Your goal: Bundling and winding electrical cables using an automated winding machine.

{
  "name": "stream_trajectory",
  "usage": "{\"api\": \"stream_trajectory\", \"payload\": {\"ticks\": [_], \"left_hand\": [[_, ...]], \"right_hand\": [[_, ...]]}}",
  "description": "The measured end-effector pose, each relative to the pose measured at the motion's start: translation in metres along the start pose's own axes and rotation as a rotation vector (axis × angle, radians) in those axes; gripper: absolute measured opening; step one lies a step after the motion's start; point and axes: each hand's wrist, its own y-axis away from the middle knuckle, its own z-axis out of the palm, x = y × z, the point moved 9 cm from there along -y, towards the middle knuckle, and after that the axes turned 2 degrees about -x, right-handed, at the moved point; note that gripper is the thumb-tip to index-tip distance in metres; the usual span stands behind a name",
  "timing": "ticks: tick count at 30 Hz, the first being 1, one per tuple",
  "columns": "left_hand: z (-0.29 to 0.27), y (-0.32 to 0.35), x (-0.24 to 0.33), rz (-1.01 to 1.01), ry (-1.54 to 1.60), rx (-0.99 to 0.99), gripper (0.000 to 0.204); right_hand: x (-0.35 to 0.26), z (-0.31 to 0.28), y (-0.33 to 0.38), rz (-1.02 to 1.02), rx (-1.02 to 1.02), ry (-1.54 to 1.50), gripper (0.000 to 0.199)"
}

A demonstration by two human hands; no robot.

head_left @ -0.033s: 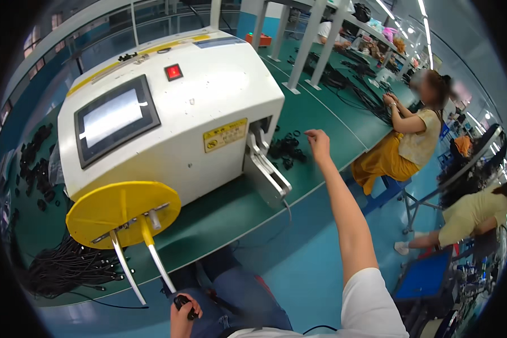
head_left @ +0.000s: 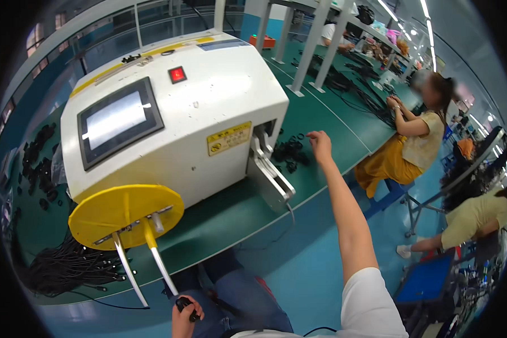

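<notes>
Near the lower edge my left hand (head_left: 188, 315) is closed around a small black object (head_left: 184, 304), whose kind I cannot make out. My right hand (head_left: 320, 147) reaches out over the green table, its fingers curled together at the tips. Whatever those fingertips may pinch is too small to tell. Just left of them lies a pile of small black rings and parts (head_left: 290, 151). Between my hands stands a white machine (head_left: 177, 129) with a screen (head_left: 118, 119), a lit red switch (head_left: 177, 74), a metal arm (head_left: 269, 177) and a yellow disc (head_left: 127, 211).
Black cables (head_left: 73, 267) lie bunched at the table's near left, with more black parts (head_left: 36, 169) behind them. Grey posts (head_left: 312, 45) rise from the table (head_left: 214, 234). A seated person (head_left: 422, 124) handles black cables at right; another person (head_left: 473, 217) bends nearby.
The whole view has shifted slightly, so the machine and table appear a little farther right. Both my hands keep the same pose.
</notes>
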Motion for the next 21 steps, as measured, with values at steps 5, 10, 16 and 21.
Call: {"api": "stream_trajectory", "payload": {"ticks": [5,10,16,21], "left_hand": [[0.004,0.009,0.008,0.023,-0.005,-0.081,0.019],[0.006,0.000,0.001,-0.060,-0.050,0.032,0.013],[0.029,0.012,0.032,0.118,-0.412,-0.113,0.011],[0.086,-0.004,0.029,0.096,-0.174,-0.464,0.021]], "right_hand": [[0.002,0.052,-0.012,0.088,-0.194,0.180,0.015],[0.011,0.013,-0.015,-0.034,0.029,0.173,0.013],[-0.175,-0.080,0.079,0.293,-0.033,-0.742,0.005],[-0.288,-0.028,0.256,0.631,-0.930,-1.208,0.005]]}}
